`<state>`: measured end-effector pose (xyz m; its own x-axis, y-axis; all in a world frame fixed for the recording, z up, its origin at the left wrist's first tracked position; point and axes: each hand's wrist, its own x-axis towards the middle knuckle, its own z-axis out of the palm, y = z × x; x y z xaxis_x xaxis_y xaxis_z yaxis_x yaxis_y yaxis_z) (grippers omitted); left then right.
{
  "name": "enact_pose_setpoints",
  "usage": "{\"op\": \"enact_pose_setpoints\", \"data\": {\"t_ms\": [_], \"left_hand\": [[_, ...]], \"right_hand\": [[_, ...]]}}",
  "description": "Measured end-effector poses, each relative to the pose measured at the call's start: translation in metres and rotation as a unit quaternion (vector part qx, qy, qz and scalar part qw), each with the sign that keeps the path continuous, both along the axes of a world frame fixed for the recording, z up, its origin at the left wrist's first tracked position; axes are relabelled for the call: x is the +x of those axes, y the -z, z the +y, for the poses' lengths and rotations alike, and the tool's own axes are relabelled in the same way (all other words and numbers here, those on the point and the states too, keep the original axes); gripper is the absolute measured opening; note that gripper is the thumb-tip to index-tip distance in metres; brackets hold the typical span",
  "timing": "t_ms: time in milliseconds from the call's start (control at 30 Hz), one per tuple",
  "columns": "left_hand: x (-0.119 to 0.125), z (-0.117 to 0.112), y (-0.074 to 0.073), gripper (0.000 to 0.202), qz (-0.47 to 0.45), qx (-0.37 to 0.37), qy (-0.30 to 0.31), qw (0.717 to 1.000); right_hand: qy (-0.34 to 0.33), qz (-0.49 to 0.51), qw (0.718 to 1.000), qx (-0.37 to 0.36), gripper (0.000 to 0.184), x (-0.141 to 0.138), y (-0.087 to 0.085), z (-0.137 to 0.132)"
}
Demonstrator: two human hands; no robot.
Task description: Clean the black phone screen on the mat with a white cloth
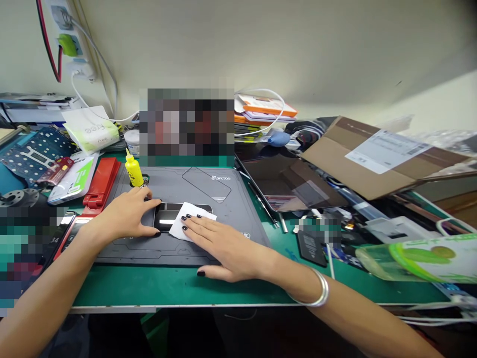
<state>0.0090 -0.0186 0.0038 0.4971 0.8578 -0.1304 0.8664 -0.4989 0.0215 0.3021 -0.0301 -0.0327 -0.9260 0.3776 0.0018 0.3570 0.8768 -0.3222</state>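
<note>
At the left edge of the green cutting mat (156,288) lies a red plastic holder (101,183), and just right of it a small yellow squeeze bottle (133,170) stands upright at the far corner of a dark grey rubber work mat (238,209). The left hand (128,214) rests on that work mat with forefinger and thumb spread around the left end of a black glossy smartphone (166,216) — a loose pinch that pins it flat, screen up, near the mat's middle. A white square wipe (192,209) covers the phone's right half. The right hand (223,246) lies palm-down and flat, fingers stretched out and pressing on the wipe, closed around nothing; a silver metal bangle (316,293) sits on its wrist. Further right, off the work mat, a dark flat tablet (286,181) lies face up, and beyond it — tilted over the clutter — a flattened brown cardboard box (372,159) with a white label.
</note>
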Motion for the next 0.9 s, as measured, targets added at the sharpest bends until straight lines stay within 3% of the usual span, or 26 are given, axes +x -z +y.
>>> {"op": "enact_pose_setpoints", "data": {"t_ms": [167,333,500,667,833,900], "left_hand": [[-0.0002,0.0,0.0003,0.064,0.0,-0.003,-0.004,1.0],[-0.0003,-0.0005,0.0003,0.063,0.007,-0.003,-0.001,1.0],[-0.0012,0.0005,0.0019,0.063,0.002,0.004,-0.001,1.0],[-0.0003,0.0004,0.0006,0.064,0.011,0.002,0.001,1.0],[0.0011,0.0005,-0.0013,0.064,0.027,-0.006,-0.002,1.0],[0.0012,0.0005,-0.0011,0.064,0.024,-0.007,-0.003,1.0]], "right_hand": [[0.053,-0.014,0.998,0.024,0.073,0.0015,-0.0008,0.0032],[-0.007,-0.014,1.0,0.012,0.078,-0.0025,-0.0037,0.0001],[0.058,-0.016,0.998,0.023,0.072,0.0008,-0.0004,0.0058],[0.002,-0.002,1.0,0.006,0.075,0.0026,0.0017,0.0054],[0.064,-0.015,0.997,0.03,0.07,0.0023,-0.0014,0.008],[0.042,-0.021,0.999,0.027,0.076,-0.0006,-0.0031,0.0037]]}}
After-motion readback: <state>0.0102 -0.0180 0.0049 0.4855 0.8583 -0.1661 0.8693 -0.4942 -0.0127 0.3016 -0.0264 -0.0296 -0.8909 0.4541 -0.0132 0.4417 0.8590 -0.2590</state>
